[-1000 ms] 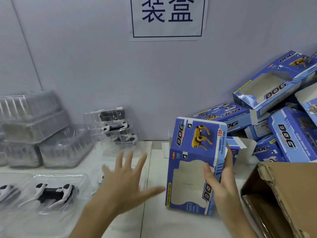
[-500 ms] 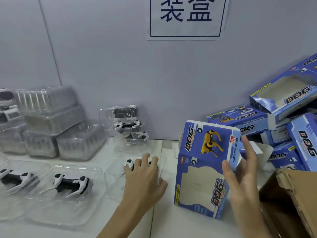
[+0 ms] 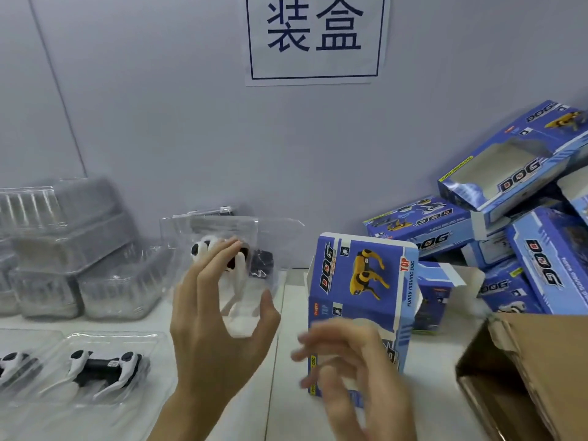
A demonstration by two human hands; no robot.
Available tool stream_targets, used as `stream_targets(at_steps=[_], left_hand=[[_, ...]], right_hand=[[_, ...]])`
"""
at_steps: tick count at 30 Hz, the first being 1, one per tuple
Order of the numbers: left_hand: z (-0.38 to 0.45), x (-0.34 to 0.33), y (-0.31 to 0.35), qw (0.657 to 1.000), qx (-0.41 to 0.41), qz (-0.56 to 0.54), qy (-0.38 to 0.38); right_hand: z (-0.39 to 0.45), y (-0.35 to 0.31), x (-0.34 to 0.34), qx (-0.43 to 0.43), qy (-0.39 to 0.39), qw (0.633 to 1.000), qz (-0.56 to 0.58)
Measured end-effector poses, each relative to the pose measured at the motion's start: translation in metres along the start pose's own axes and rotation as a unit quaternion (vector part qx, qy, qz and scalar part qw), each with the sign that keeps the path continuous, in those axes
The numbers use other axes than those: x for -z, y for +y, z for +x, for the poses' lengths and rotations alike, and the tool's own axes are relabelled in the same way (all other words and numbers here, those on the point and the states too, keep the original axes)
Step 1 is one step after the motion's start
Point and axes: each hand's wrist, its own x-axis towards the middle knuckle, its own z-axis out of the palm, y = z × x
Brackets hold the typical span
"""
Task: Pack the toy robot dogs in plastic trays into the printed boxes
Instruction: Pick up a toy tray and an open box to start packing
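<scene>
left hand: raised above the table, palm turned away, fingers and thumb curled round a clear tray
tray: held up on end, toy dog inside, long axis near vertical, head up
printed box: upright on its end, just right of the tray
right hand: blurred before the box, fingers spread; grasp cannot be told

Left hand has lifted one clear tray holding a toy dog off the table; thumb and fingers grip its edges. Right hand has released the upright printed box, now blurred in front of it.
</scene>
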Motion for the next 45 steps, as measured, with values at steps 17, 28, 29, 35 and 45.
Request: stream_targets(at_steps=[17, 28, 29, 35, 45], left_hand=[[0.007, 0.011, 0.020, 0.982, -0.188, 0.002, 0.013], [-0.004, -0.025, 0.018, 0.941, 0.199, -0.247, -0.120], [-0.006, -0.032, 0.018, 0.915, 0.235, -0.269, -0.189], [-0.013, -0.057, 0.014, 0.788, 0.308, -0.401, -0.351], [-0.023, -0.045, 0.018, 0.855, 0.191, -0.342, -0.341]], right_hand=[[0.045, -0.012, -0.025, -0.026, 0.005, 0.993, 0.117], [0.087, -0.045, 0.063, -0.017, 0.149, 0.961, 0.230], [0.087, -0.042, 0.071, -0.022, 0.166, 0.954, 0.248], [0.090, -0.022, 0.096, -0.040, 0.200, 0.920, 0.334], [0.142, -0.022, 0.097, -0.122, 0.016, 0.894, 0.431]])
